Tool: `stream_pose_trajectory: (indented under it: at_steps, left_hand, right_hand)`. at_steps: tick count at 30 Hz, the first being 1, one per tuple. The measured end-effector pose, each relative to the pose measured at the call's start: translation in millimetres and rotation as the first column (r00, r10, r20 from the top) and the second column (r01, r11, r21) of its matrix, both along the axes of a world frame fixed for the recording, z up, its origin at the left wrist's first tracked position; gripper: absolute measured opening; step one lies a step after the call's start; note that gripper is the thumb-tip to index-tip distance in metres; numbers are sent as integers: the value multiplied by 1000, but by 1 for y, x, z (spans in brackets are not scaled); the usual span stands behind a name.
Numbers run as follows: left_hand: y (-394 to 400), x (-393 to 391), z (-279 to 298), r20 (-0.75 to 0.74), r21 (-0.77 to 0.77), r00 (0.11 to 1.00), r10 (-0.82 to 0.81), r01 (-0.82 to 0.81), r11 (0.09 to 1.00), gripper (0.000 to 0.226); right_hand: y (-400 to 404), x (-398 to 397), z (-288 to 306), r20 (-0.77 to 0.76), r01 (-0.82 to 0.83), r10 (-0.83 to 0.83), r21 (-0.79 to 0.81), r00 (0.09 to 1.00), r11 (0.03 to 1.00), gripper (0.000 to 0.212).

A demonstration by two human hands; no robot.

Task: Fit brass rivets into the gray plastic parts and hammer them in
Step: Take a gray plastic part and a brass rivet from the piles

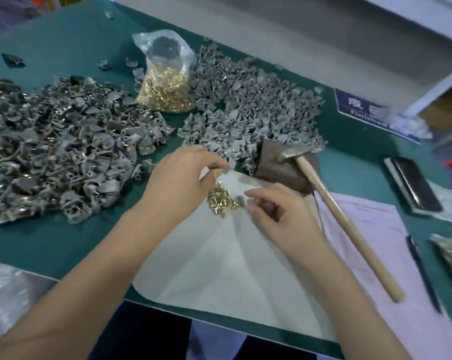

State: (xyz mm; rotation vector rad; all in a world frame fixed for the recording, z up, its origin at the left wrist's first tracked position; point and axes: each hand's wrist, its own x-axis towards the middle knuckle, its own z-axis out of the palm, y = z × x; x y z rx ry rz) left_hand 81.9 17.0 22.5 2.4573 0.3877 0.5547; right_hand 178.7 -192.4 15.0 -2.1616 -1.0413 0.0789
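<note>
Right now, step in hand: picking up a rivet and a part to mate, judged from both hands working over the loose rivets; no hammering yet.
Left hand [179, 178]: centre of frame, fingers curled together at the far edge of the white sheet [219, 268]; it seems to pinch a small gray part, though blur leaves that unsure.
Right hand [279, 214]: just right of the rivets, fingertips bent toward them; whether it pinches a rivet I cannot tell.
Loose brass rivets [221, 201]: small heap on the white sheet, between the two hands.
Rivet bag [165, 84]: clear plastic, upper centre, standing between the two piles.
Gray plastic parts [250, 105]: light pile, upper right of centre.
Darker pile [56, 141]: left of frame, brass glints among the parts, probably finished ones.
Hammer [331, 203]: lying free, right of centre, head resting on a dark brown block [276, 167].
Next move calls for: seating one rivet straight in a part's hole, setting it on a firm surface, then freeing the right hand to take the hammer.
</note>
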Motion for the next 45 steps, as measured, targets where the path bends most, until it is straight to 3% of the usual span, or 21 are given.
stream_pose_trajectory:
  at_steps: [8, 12, 17, 29, 35, 37, 40, 45]
  left_hand:
    - [-3, 41, 5, -159, 206, 986, -42, 75, 976, 39]
    - [-3, 52, 10, -189, 281, 982, -20, 73, 957, 37]
    - [-5, 52, 8, -157, 340, 987, 26, 30, 940, 21]
    - [0, 61, 19, -204, 267, 979, -8, 64, 961, 4]
    - [-5, 57, 25, -193, 288, 981, -23, 79, 954, 3]
    - [-9, 55, 26, -131, 248, 991, -10, 43, 968, 3]
    - [-15, 52, 25, -83, -20, 994, -71, 70, 997, 3]
    - [-33, 57, 24, 44, -291, 986, -162, 168, 942, 6]
  right_hand:
    - [9, -1, -8, 28, 37, -37, 16, 999, 999, 8]
    - [8, -5, -4, 87, 13, -7, -68, 996, 998, 5]
    - [7, -8, 0, 58, -20, 21, -18, 998, 1000, 6]
    - [7, -10, -2, 91, -54, 60, -67, 994, 996, 12]
    - [8, -12, 0, 79, 6, 0, -79, 997, 997, 7]
    - [5, -10, 2, -33, 56, -56, 19, 998, 998, 4]
    - [-1, -7, 9, -121, 135, -111, 215, 986, 967, 11]
    - [-16, 9, 25, 131, 299, -366, 360, 921, 884, 17]
